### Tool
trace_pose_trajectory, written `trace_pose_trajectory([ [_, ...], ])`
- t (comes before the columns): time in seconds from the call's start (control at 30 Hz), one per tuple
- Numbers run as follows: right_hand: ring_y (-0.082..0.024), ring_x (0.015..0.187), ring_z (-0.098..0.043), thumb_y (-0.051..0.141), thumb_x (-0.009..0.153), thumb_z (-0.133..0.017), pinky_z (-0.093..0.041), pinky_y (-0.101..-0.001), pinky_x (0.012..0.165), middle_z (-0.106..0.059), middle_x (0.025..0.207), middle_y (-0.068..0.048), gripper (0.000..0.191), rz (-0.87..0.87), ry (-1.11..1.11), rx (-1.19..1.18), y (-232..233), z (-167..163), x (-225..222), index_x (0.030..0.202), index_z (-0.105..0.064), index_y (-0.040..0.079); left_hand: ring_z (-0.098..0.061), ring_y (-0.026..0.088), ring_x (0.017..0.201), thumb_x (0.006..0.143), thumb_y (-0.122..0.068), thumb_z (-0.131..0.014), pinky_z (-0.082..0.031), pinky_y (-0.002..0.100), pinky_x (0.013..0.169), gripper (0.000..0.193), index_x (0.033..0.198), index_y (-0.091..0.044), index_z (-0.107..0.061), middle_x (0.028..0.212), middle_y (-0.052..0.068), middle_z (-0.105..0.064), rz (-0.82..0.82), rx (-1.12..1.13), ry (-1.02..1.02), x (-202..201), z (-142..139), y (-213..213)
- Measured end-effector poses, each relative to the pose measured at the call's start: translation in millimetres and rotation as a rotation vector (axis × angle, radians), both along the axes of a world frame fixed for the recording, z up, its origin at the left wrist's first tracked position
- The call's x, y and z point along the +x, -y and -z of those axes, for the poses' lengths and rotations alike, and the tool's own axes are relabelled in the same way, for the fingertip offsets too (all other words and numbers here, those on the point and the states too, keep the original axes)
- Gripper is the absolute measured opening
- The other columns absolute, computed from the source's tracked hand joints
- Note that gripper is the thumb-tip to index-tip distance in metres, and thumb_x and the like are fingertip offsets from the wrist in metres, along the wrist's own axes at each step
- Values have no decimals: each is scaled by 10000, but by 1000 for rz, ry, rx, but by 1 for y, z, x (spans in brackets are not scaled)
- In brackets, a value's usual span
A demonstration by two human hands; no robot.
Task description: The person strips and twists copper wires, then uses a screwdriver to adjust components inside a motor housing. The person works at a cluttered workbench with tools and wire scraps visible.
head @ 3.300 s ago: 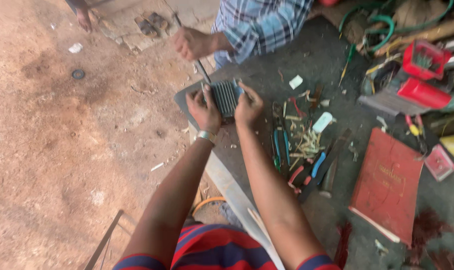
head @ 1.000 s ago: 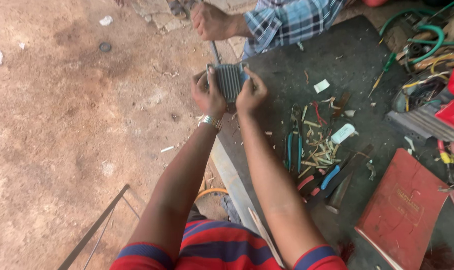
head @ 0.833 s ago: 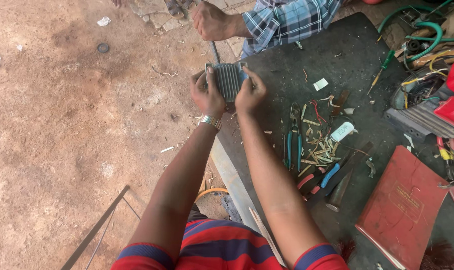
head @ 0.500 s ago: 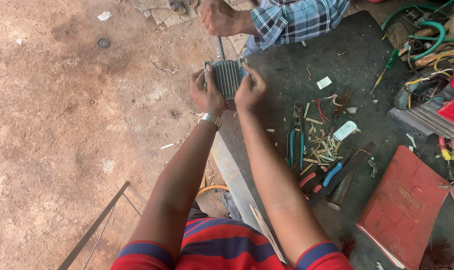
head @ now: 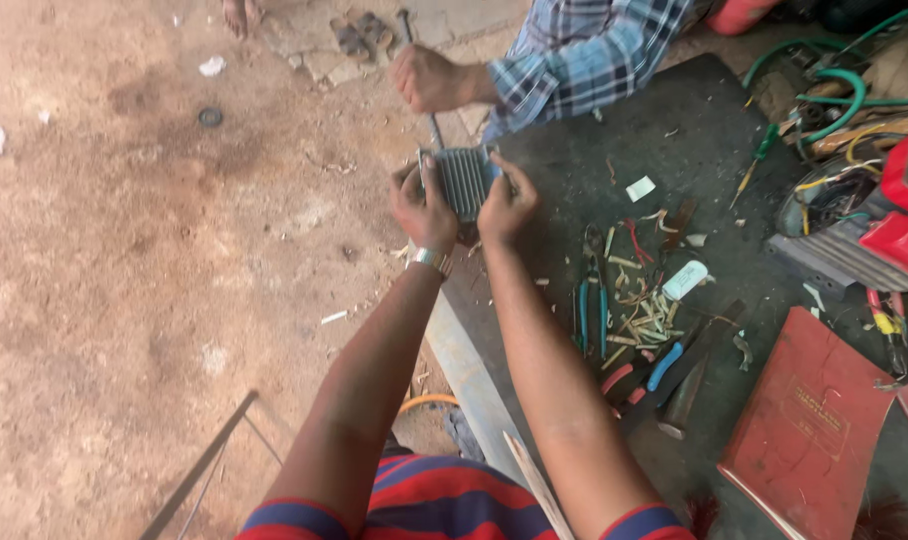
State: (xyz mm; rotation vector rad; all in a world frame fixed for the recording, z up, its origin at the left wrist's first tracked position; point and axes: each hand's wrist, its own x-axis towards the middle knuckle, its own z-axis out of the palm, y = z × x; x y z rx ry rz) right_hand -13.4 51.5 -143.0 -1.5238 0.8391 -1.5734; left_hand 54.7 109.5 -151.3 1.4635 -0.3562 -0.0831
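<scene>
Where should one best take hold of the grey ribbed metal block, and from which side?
Grip the ribbed metal block by its two short ends, coming from left and right, as the left hand and right hand do; the other person's tool comes from the far side.

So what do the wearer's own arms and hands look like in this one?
Both arms are bare from the upper arm down. Short sleeves show at the bottom edge, red with navy stripes. The left hand has a silver metal band at the wrist; the right hand wears nothing. No gloves.
</scene>
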Motion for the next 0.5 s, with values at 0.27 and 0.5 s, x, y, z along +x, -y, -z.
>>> trace_pose_trajectory([
  [0.27, -175, 893, -702, -50, 890, -472, -530, -275, 813, -780, 1022, -160, 362, -25, -43, 50, 2, 0, -5, 1097, -770, -55, -672, 250, 1007, 987, -345, -669, -521, 363, 927, 386, 1023, 28, -763, 1063, 113, -666, -3, -2, -64, -2, -3, 3],
  [0.5, -194, 884, -665, -17, 898, -484, -496, -295, 790, -767, 1122, -159, 367, -9, -90, 92, 1, 5, -25, 1159, -742, -30, -627, 279, 1069, 1023, -329, -629, -490, 392, 975, 375, 1119, 8, -763, 1111, 132, -653, 45, 90, 156, -16, 0, 1],
])
